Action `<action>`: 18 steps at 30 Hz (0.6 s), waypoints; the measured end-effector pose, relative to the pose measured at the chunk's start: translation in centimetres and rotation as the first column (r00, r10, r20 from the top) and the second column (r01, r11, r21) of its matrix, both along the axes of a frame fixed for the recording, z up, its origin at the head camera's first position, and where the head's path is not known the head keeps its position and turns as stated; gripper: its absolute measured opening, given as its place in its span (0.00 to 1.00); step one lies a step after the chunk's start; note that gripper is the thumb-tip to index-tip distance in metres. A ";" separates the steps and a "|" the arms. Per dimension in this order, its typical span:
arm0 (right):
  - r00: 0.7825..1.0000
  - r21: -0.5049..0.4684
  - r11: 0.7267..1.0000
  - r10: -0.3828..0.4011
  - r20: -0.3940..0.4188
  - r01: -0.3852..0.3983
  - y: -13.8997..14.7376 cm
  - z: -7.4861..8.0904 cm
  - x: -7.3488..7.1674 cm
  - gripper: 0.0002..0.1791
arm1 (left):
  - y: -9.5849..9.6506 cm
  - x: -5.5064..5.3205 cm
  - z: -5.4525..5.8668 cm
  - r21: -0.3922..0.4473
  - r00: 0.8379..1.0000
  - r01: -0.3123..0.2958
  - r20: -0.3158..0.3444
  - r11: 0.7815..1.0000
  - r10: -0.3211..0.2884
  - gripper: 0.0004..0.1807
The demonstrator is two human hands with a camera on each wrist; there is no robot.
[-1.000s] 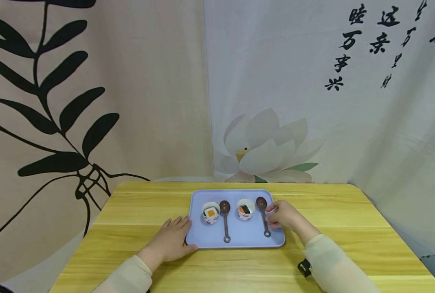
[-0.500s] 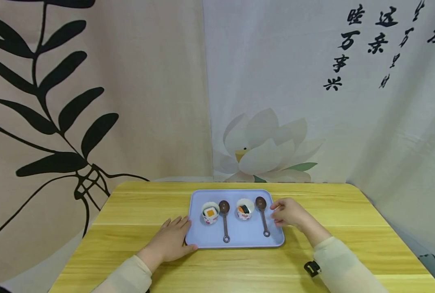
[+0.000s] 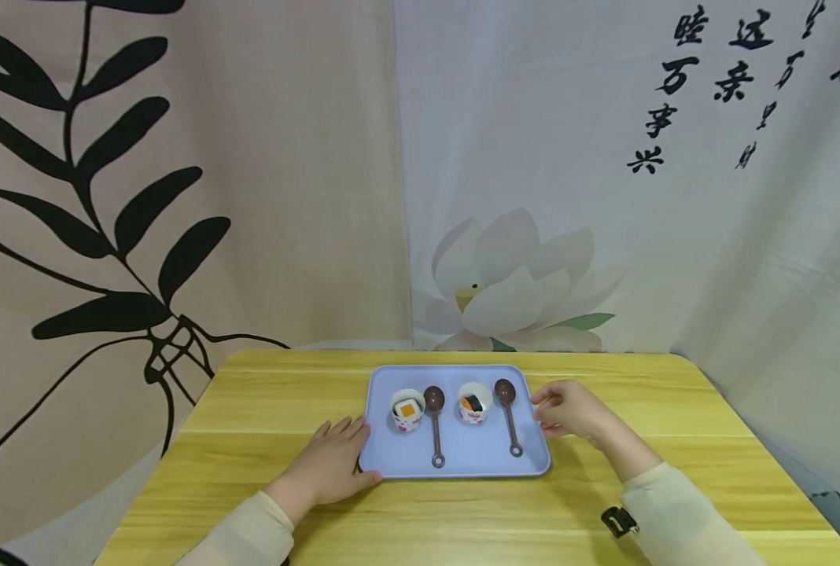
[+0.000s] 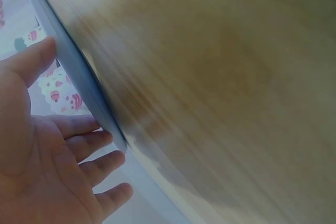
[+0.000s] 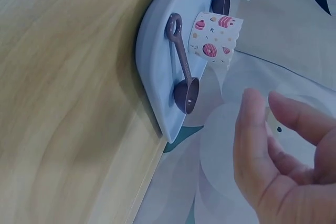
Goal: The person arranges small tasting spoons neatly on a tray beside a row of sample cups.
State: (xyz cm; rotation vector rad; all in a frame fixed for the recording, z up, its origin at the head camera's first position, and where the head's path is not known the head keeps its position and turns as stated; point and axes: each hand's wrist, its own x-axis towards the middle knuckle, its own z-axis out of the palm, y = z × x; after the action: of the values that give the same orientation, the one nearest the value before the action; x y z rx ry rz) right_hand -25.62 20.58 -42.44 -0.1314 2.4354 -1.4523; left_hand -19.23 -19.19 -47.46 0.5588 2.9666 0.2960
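Note:
A light blue tray (image 3: 469, 460) lies on the table. On it stand two paper cups printed in red: the left cup (image 3: 407, 423) holds a white and yellow piece, the right cup (image 3: 473, 415) an orange and black one. To the right of each cup lies a brown spoon, the left spoon (image 3: 435, 424) and the right spoon (image 3: 509, 417). My left hand (image 3: 331, 464) rests at the tray's left edge, fingers extended and thumb at the front corner. My right hand (image 3: 572, 413) hovers by the tray's right edge, fingers loosely bent around nothing in the right wrist view.
The wooden table (image 3: 420, 523) extends around the tray on all sides. Behind it hangs a cloth backdrop (image 3: 321, 173) with printed leaves, a lotus and writing. A black clip (image 3: 618, 520) hangs at the right sleeve.
My right hand has drawn back to the right, away from the right spoon's handle to the tray's edge. The left hand, tray, cups and spoons stay in place.

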 end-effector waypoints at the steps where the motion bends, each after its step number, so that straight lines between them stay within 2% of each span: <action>1: 1.000 0.003 1.000 -0.002 0.001 0.002 0.1 0.0 0.0 0.15 | 0.0 0.0 0.0 -0.001 1.000 0.000 0.001 1.000 0.000 0.48; 8: 1.000 0.004 1.000 -0.010 0.010 0.010 0.4 0.0 0.1 0.15 | 0.0 0.0 0.0 -0.007 1.000 0.001 0.005 1.000 -0.001 0.48; 18: 1.000 0.001 1.000 0.018 0.006 -0.018 1.1 0.6 0.4 0.16 | 0.0 0.0 0.0 0.002 1.000 -0.002 0.005 1.000 0.002 0.48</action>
State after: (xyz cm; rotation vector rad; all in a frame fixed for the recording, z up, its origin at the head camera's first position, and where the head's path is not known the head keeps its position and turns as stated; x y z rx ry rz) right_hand -25.20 21.67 -41.83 -0.1479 2.4235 -1.4423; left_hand -19.26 -19.18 -47.47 0.5546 2.9625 0.2999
